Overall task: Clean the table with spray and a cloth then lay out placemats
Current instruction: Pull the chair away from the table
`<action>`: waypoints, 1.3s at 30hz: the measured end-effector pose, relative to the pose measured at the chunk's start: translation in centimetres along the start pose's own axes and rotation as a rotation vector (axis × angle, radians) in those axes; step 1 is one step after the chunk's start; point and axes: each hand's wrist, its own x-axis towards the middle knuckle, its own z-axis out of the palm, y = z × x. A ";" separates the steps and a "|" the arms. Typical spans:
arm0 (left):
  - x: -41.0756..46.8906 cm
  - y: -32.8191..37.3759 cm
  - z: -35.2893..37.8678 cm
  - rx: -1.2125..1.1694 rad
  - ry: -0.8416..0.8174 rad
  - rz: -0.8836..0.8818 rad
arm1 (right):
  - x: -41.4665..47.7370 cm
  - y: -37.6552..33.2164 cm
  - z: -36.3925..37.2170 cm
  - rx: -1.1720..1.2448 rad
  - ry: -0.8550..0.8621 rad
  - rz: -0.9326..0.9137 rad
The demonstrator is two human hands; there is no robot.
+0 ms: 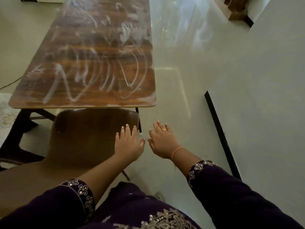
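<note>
Both hands reach forward with nothing in them, fingers straight and spread. The left hand (127, 144) is over the upper right corner of a brown chair (85, 138) back; we cannot tell whether it touches the wood. The right hand (162, 142), just beside it, wears a gold ring (163, 129) and is held above the pale floor (178, 96).

At the far left edge we see a slice of patterned rug (6, 113) and a thin dark cable (11, 83) on the floor. Next comes the wooden worktop (92, 55), running away from us, its whole surface covered in white looping smears and streaks. The chair is tucked against its near end. To the right lies glossy floor, then a white wall (264, 80) with a black skirting strip.

We judge that the cleaning step is only part done: cleaner appears to be spread on the worktop but not yet wiped off. The next move calls for finding the cloth and wiping the smears away, with the chair possibly needing to be shifted for reach.

No spray bottle, cloth or placemats are in view. The worktop's far end is cut off by the top edge, and glare blurs the streaks there. The chair seat is hidden behind dark embroidered sleeves (77, 194).
</note>
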 end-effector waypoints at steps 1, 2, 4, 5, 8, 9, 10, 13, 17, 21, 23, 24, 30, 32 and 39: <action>0.6 0.7 0.0 0.003 0.015 -0.005 | 0.6 1.1 -0.3 0.004 0.012 -0.001; 1.3 1.4 -0.2 0.004 0.027 -0.012 | 1.3 2.1 -0.5 0.008 0.024 -0.004; 3.0 2.4 -0.6 -0.001 0.047 -0.031 | 2.7 4.0 -0.9 0.013 0.045 -0.016; 4.0 3.0 -0.8 0.000 0.057 -0.040 | 3.6 4.9 -1.1 0.014 0.051 -0.023; 7.3 4.6 -1.4 0.017 0.111 -0.055 | 6.6 7.5 -1.7 0.021 0.072 -0.028; 8.4 5.1 -1.6 0.023 0.131 -0.056 | 7.6 8.3 -2.0 0.018 0.077 -0.033; 9.9 5.6 -1.9 0.026 0.149 -0.057 | 8.8 9.2 -2.4 0.012 0.084 -0.042; 14.7 7.2 -2.9 0.056 0.183 -0.071 | 12.4 12.3 -3.7 0.000 0.095 -0.075; 20.3 8.6 -4.3 0.093 0.194 -0.068 | 16.3 16.7 -5.8 -0.066 0.084 -0.149; 25.3 9.7 -5.5 0.103 0.193 -0.046 | 20.0 20.7 -7.3 -0.076 0.095 -0.149; 27.4 10.5 -5.9 0.091 0.184 -0.073 | 21.8 22.7 -7.9 -0.056 0.090 -0.154; 28.1 10.9 -6.0 0.088 0.178 -0.083 | 22.6 23.6 -8.1 -0.063 0.088 -0.166; 36.1 14.5 -6.7 0.051 0.181 -0.183 | 29.6 30.6 -10.1 -0.070 0.117 -0.241; 39.3 16.4 -7.2 0.022 0.195 -0.213 | 32.1 33.3 -10.8 -0.079 0.114 -0.291; 49.7 21.6 -10.7 0.004 0.225 -0.307 | 40.6 42.6 -14.7 -0.079 0.137 -0.381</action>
